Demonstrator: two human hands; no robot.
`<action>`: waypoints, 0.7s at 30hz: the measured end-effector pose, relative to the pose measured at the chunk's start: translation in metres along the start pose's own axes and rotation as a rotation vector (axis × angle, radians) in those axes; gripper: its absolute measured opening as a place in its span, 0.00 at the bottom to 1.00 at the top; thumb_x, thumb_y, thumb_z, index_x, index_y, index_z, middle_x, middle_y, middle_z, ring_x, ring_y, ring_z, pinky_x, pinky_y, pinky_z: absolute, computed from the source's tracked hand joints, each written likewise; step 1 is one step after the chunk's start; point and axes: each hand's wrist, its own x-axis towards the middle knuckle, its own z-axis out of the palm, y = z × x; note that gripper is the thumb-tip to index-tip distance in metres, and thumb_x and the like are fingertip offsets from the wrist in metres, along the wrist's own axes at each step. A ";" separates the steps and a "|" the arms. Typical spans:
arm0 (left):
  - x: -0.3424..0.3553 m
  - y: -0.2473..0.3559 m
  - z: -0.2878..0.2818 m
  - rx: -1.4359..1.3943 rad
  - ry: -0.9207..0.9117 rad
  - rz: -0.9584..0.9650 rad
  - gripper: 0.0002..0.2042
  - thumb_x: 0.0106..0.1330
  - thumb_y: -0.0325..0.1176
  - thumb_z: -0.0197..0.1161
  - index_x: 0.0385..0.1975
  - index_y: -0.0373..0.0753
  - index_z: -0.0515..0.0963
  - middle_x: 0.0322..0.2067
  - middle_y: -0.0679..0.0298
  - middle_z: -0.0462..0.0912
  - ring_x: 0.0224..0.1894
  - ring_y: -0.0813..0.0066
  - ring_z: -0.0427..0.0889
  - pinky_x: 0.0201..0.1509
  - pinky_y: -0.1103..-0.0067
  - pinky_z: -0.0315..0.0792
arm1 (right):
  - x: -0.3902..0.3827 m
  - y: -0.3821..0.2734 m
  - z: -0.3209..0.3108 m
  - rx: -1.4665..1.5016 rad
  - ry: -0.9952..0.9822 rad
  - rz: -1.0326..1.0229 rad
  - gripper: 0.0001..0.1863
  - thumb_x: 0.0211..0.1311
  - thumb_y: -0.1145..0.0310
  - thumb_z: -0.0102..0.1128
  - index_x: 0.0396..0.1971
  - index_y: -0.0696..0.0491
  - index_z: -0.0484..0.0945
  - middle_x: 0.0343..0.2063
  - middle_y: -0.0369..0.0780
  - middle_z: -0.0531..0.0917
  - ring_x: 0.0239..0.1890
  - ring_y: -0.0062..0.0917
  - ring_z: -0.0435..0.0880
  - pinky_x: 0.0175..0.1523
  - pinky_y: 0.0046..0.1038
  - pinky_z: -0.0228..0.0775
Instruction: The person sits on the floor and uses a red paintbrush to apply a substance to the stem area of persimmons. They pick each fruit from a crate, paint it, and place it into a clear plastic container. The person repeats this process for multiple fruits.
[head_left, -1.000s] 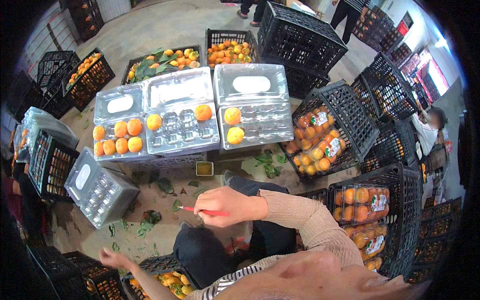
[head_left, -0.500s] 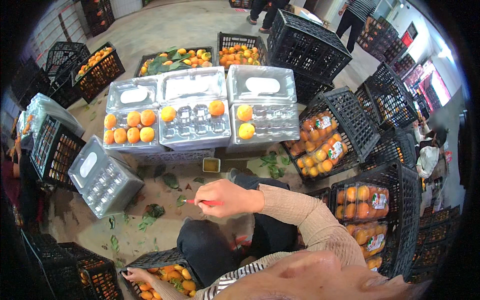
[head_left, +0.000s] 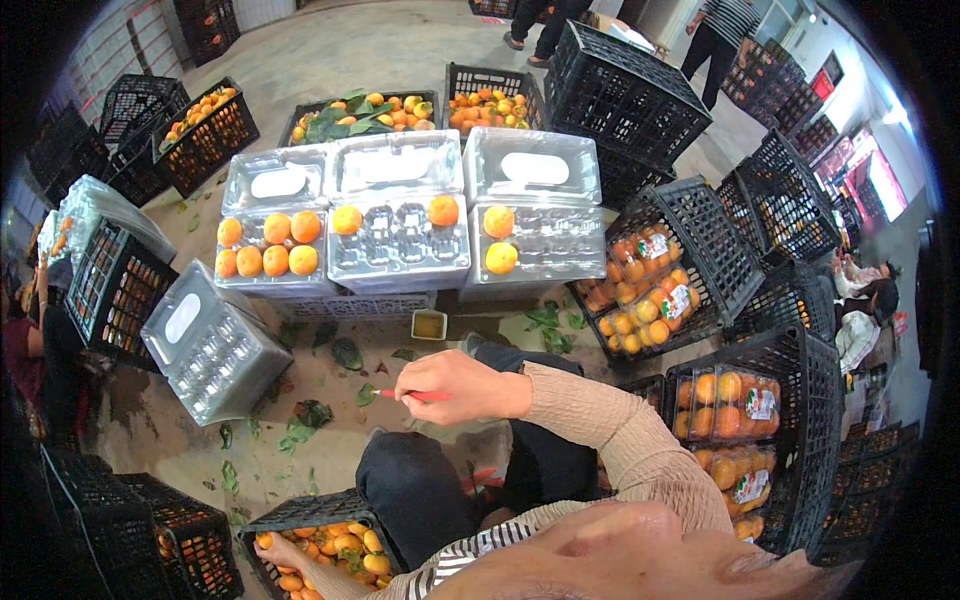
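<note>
My right hand [head_left: 448, 388] is closed around a slim red-handled tool [head_left: 428, 396], held over my knees with its thin end pointing left. At the lower left, my left hand [head_left: 282, 552] is inside a black crate [head_left: 262, 522] of loose orange fruit [head_left: 348, 545]. Its fingers close on one orange fruit [head_left: 264, 540] beside the crate's left wall. Ahead stand stacks of clear plastic fruit packs with open lids. The left pack [head_left: 270, 285] has several fruits in its cups. The middle pack [head_left: 398, 270] and the right pack [head_left: 550, 262] have two each.
A tilted stack of clear packs [head_left: 215, 370] stands at left. A small square tub [head_left: 429, 324] lies before the middle stack. Black crates with filled packs [head_left: 735, 400] are at right. Fruit crates [head_left: 495, 105] stand farther back, and leaves [head_left: 347, 354] litter the floor. Other people [head_left: 715, 40] are around.
My left hand has shifted slightly at the crate's left side, and an orange fruit now shows at its fingers. My right hand keeps the red tool in nearly the same place.
</note>
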 end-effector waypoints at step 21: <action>-0.197 0.240 0.017 -1.131 -1.226 0.404 0.33 0.51 0.13 0.62 0.57 0.36 0.57 0.53 0.61 0.65 0.54 0.71 0.71 0.56 0.76 0.71 | 0.021 -0.039 -0.021 0.262 0.189 0.109 0.09 0.56 0.76 0.50 0.33 0.62 0.78 0.26 0.42 0.80 0.27 0.22 0.78 0.34 0.21 0.69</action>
